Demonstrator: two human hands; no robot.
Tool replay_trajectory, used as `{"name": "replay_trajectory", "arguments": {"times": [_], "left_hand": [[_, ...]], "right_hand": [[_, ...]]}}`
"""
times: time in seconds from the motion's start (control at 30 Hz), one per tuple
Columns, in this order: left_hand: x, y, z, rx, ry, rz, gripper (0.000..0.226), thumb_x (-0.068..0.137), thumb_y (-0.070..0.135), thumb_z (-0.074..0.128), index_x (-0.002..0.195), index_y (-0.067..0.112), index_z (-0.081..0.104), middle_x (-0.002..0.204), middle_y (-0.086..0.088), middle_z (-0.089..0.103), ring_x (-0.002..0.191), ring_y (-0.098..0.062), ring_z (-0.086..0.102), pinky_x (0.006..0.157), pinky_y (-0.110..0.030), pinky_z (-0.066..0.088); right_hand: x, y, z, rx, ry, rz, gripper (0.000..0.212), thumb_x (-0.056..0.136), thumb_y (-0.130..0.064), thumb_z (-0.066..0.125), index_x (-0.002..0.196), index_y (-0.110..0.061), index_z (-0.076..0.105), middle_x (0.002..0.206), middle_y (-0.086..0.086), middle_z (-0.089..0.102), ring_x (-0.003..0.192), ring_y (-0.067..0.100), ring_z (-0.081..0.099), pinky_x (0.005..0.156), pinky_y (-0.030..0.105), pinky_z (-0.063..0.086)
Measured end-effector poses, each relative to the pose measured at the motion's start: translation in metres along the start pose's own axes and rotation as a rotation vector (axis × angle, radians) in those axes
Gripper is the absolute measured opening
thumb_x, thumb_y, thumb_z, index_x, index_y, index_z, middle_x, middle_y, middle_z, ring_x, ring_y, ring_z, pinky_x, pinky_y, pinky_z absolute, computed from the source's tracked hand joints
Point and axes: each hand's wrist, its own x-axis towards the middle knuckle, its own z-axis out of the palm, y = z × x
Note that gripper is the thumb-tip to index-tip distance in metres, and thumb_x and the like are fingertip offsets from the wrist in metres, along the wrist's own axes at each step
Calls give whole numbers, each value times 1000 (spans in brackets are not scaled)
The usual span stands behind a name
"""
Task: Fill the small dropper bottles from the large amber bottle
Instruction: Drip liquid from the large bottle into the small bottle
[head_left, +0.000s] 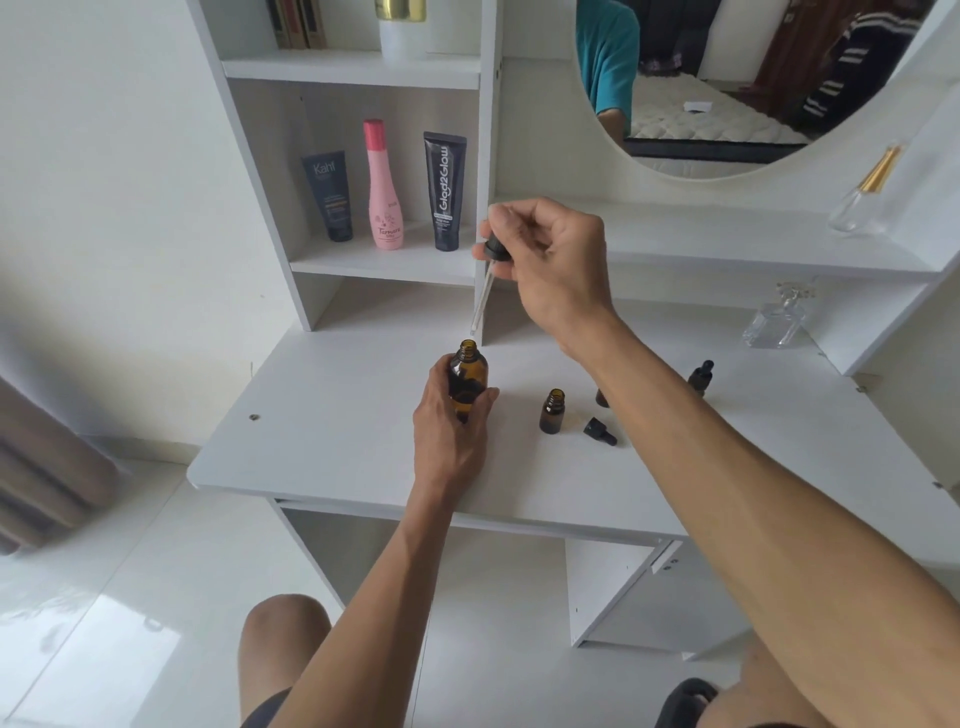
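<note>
**Dropper poised over the open amber bottle**

Amber glass, round-shouldered and open at the neck, is standing upright on the white desk: this large amber bottle is sitting near the middle of the desktop, and the left hand is wrapping its fingers and thumb around the lower body. Dark liquid is showing through the glass in the lower part, though the level is partly hidden by the fingers.

The right hand is pinching the black rubber bulb and collar of a dropper well above the bottle. Its thin clear glass pipette is slanting down and left, with the tip hanging just above and slightly right of the open mouth, not touching it. Whether any liquid is sitting in the pipette cannot be told.

Right of the large bottle, a small dropper bottle of dark amber glass is standing uncapped, its threaded neck bare; its contents cannot be made out. A black dropper cap is lying on its side just beside it on the right. Farther right, a capped small bottle is standing upright, and another one is peeking out behind the right forearm.

On the far shelf, a dark tube, a glossy pink bottle and a black tube are standing in a row.
</note>
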Motion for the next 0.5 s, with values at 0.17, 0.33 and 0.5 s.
{"name": "replay_trajectory", "arguments": {"times": [0.17,0.33,0.5], "left_hand": [[1,-1,0,-17,-1,5,44,89,25,71,127,29,48,100,9,66,90,4,60,71,-7,44],[1,-2,0,-30,-1,12,44,89,25,70,127,29,49,100,10,66,92,4,60,75,-16,50],[0,-1,-1,-38,-4,14,44,89,25,70,127,29,49,100,12,65,91,5,60,77,-18,51]], "right_hand": [[1,7,8,-30,-32,15,15,96,-19,65,97,-5,71,88,9,75,79,18,76,70,31,62],[-2,14,11,-68,-47,29,15,96,-20,65,96,-6,72,89,11,75,77,16,76,71,35,62],[-4,20,12,-36,-47,35,17,95,-15,66,98,2,71,92,22,74,77,22,76,64,20,58]]}}
